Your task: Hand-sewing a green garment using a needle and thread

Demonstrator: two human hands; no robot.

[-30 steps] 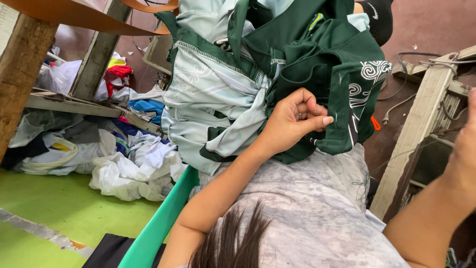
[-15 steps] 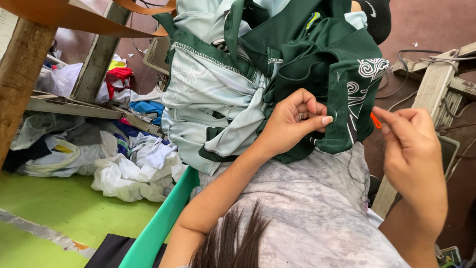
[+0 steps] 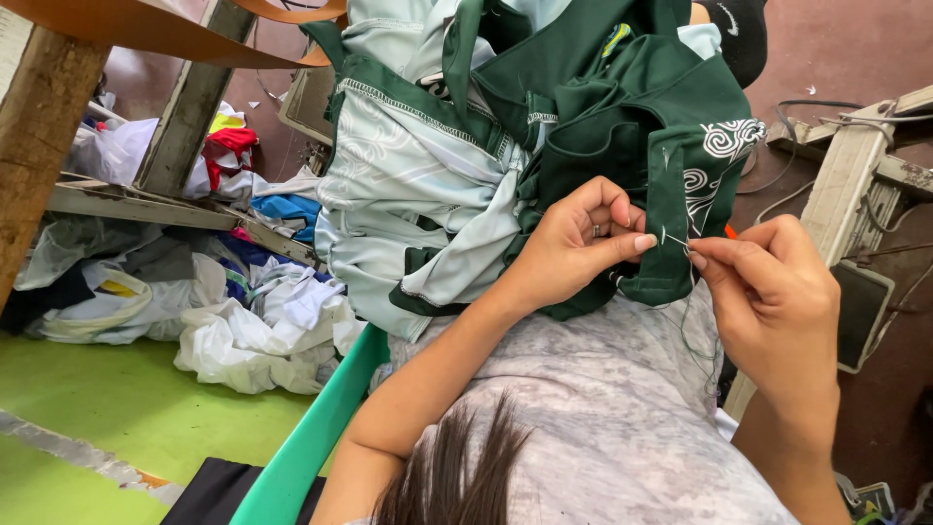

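Left hand [image 3: 573, 248] pinching green garment [image 3: 622, 126], right hand [image 3: 768, 292] perhaps needle, pointing left.

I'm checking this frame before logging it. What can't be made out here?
Head view only:
- Small orange tool: almost all hidden behind the right hand.
- Thread between the fingers: too thin to follow.
- Green garment: its top cut off by the frame edge, its lower edge hidden behind the left hand.
- Clothes pile: partly hidden by the wooden frame.

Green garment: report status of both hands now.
Left hand pinching green garment edge. Right hand pinching a thread at the same edge. Nothing in the way.
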